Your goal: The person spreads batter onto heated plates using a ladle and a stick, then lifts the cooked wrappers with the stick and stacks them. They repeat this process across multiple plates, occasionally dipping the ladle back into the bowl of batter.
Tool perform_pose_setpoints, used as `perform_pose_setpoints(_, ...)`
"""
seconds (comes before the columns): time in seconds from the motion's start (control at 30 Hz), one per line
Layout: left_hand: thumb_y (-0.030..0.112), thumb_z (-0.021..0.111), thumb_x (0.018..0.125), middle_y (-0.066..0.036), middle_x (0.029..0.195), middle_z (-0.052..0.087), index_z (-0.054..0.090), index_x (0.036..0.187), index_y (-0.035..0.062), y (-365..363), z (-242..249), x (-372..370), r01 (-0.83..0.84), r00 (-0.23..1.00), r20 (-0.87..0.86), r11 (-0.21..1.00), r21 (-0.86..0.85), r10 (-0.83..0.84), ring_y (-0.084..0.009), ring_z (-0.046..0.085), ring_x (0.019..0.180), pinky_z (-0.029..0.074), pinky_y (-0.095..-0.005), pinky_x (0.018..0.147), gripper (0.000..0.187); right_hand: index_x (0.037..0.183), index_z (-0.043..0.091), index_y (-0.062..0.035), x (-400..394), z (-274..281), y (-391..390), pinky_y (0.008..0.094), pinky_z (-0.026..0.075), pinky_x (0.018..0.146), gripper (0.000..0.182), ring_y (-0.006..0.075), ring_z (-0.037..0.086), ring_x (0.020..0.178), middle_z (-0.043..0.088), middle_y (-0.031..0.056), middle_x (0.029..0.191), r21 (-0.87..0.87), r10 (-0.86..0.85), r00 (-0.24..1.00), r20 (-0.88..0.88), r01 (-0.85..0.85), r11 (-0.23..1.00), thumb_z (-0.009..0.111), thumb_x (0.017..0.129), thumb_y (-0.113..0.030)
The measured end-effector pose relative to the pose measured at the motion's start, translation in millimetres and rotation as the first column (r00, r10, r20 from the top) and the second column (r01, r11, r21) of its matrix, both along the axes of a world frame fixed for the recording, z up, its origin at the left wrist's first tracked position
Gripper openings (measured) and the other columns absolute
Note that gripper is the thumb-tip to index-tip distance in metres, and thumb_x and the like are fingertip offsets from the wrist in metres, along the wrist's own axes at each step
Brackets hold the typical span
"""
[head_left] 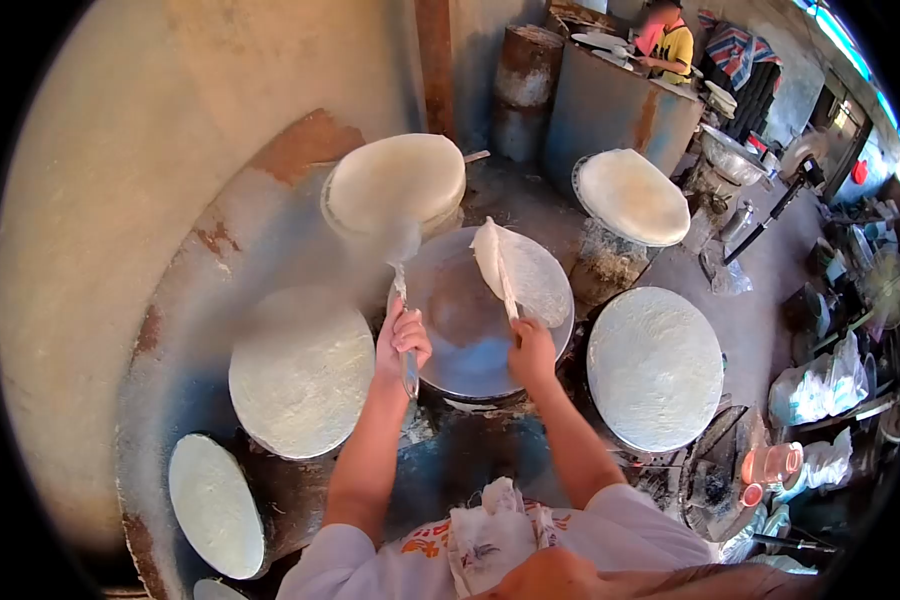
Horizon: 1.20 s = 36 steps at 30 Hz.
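Note:
In front of me sits a round griddle (450,375), with a pale layer of batter (542,285) over the right part of its surface. My right hand (532,352) is wrapped round the handle of a spatula, whose curved, batter-coated blade (489,260) lies over that layer. Raised at the griddle's left edge, my left hand (406,334) grips the metal handle of a ladle (400,243). The ladle's bowl points away from me and is blurred by steam.
Round pale flatbreads on griddles surround me: left (302,380), lower left (217,507), back left (397,185), back right (634,197) and right (655,370). A rusty drum (527,92) stands behind. A person in yellow (676,52) works farther back. Bags (820,385) clutter the right.

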<state>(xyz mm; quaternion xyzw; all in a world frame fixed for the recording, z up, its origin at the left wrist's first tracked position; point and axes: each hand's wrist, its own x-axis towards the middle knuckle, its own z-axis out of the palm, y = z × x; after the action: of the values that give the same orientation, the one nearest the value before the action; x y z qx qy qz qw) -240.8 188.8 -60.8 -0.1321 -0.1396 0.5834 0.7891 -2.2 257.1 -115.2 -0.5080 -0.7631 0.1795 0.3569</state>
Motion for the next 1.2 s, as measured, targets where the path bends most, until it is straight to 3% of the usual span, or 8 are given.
perform_pose_setpoints(0.23, 0.039, 0.04, 0.098, 0.003, 0.05, 0.031, 0.038, 0.061, 0.0105, -40, 21, 18, -0.12, 0.988, -0.086, 0.986, 0.12, 0.13, -0.0083, 0.037, 0.036, 0.037, -0.023, 0.037, 0.047, 0.098, 0.069, -0.0092, 64, 4, 25, 0.041, 0.048, 0.081, 0.032, 0.0339, 0.057, 0.093, 0.063, 0.006, 0.106, -0.017, 0.016, 0.996, 0.093, -0.015, 1.0, 0.058, 0.069, -0.001)
perform_pose_setpoints(0.33, 0.036, 0.038, 0.099, 0.004, 0.053, 0.03, 0.055, 0.083, 0.0113, -41, 18, 34, -0.233, 0.944, -0.206, 0.962, 0.139, 0.259, -0.007, 0.033, 0.036, 0.035, -0.0216, 0.034, 0.034, 0.099, 0.068, -0.0094, 35, 12, 50, 0.0409, 0.048, 0.081, 0.033, 0.0344, 0.057, 0.094, 0.062, 0.0064, 0.108, -0.139, 0.237, 0.965, 0.114, -0.22, 0.966, 0.059, 0.069, 0.0)
perform_pose_setpoints(0.53, 0.029, 0.035, 0.101, 0.004, 0.059, 0.032, 0.039, 0.132, 0.0415, -59, 28, 87, -0.559, 0.734, -0.489, 0.828, -0.042, 0.471, -0.0034, 0.029, 0.037, 0.03, -0.017, 0.031, 0.034, 0.097, 0.067, -0.0077, 29, 6, 92, 0.0401, 0.048, 0.08, 0.032, 0.0327, 0.059, 0.093, 0.063, 0.0098, 0.104, -0.154, 0.627, 0.777, 0.049, -0.615, 0.774, 0.059, 0.068, -0.001)
perform_pose_setpoints(0.67, 0.037, 0.034, 0.1, 0.003, 0.06, 0.035, 0.057, 0.108, 0.0237, -63, 51, 114, -0.62, 0.637, -0.56, 0.784, 0.037, 0.53, -0.0054, 0.032, 0.038, 0.031, -0.0201, 0.035, 0.028, 0.093, 0.067, -0.0067, 61, 41, 115, 0.0378, 0.049, 0.077, 0.03, 0.032, 0.06, 0.089, 0.064, 0.0112, 0.099, -0.254, 0.735, 0.662, -0.147, -0.743, 0.619, 0.06, 0.064, -0.001)
perform_pose_setpoints(0.7, 0.034, 0.034, 0.1, 0.003, 0.06, 0.034, 0.051, 0.116, 0.0291, -63, 54, 117, -0.645, 0.607, -0.599, 0.764, 0.011, 0.522, -0.0047, 0.031, 0.038, 0.031, -0.019, 0.034, 0.024, 0.091, 0.068, -0.0069, 70, 45, 128, 0.0374, 0.05, 0.076, 0.03, 0.0315, 0.06, 0.088, 0.064, 0.0115, 0.099, -0.292, 0.724, 0.645, -0.245, -0.761, 0.579, 0.06, 0.064, -0.001)
perform_pose_setpoints(0.8, 0.028, 0.035, 0.101, 0.004, 0.06, 0.033, 0.038, 0.132, 0.0398, -55, 58, 125, -0.695, 0.558, -0.661, 0.717, -0.042, 0.502, -0.0032, 0.029, 0.037, 0.031, -0.0168, 0.031, 0.033, 0.091, 0.068, -0.0043, 70, 15, 193, 0.0342, 0.05, 0.074, 0.031, 0.0274, 0.062, 0.09, 0.065, 0.011, 0.101, 0.025, 0.567, 0.823, 0.041, -0.568, 0.822, 0.059, 0.063, 0.003)
perform_pose_setpoints(0.9, 0.028, 0.036, 0.1, 0.004, 0.06, 0.033, 0.039, 0.132, 0.0393, -42, 54, 121, -0.717, 0.529, -0.659, 0.697, -0.01, 0.535, -0.0032, 0.029, 0.037, 0.03, -0.0163, 0.031, 0.033, 0.09, 0.068, -0.0084, 34, 7, 198, 0.0358, 0.049, 0.072, 0.029, 0.0276, 0.061, 0.088, 0.065, 0.0085, 0.098, -0.013, 0.77, 0.62, 0.15, -0.778, 0.628, 0.061, 0.063, 0.001)
perform_pose_setpoints(1.2, 0.025, 0.035, 0.101, 0.004, 0.06, 0.033, 0.036, 0.134, 0.0387, -75, 69, 129, -0.779, 0.281, -0.903, 0.626, -0.018, 0.324, -0.0024, 0.028, 0.037, 0.029, -0.0166, 0.031, 0.036, 0.095, 0.07, -0.0098, 56, 14, 206, 0.0316, 0.049, 0.074, 0.031, 0.0244, 0.063, 0.088, 0.066, 0.0089, 0.094, -0.403, 0.894, 0.424, -0.144, -0.85, 0.339, 0.066, 0.065, -0.003)
